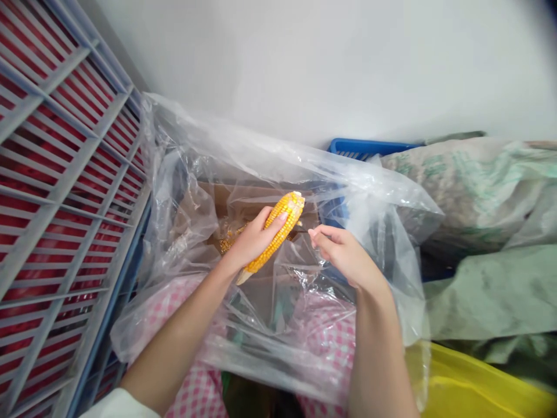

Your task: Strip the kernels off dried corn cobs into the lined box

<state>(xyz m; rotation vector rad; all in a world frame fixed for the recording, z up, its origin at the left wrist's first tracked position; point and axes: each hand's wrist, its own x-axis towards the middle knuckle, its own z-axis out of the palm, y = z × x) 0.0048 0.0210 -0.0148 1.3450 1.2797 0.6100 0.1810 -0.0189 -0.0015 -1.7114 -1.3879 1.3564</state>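
My left hand (252,241) is wrapped round a yellow corn cob (282,223), which points up and to the right over a cardboard box (226,197) lined with a clear plastic bag (243,151). Loose yellow kernels (228,238) lie inside the box behind the hand. My right hand (343,255) hovers just right of the cob, fingers curled inward and close together, not touching it. I cannot make out anything in those fingers.
A grey slatted rack (65,191) over red material stands at the left. A blue plastic crate (365,148) sits behind the bag against a white wall. Woven sacks (478,191) are piled at the right, and a yellow container (474,386) is at the lower right.
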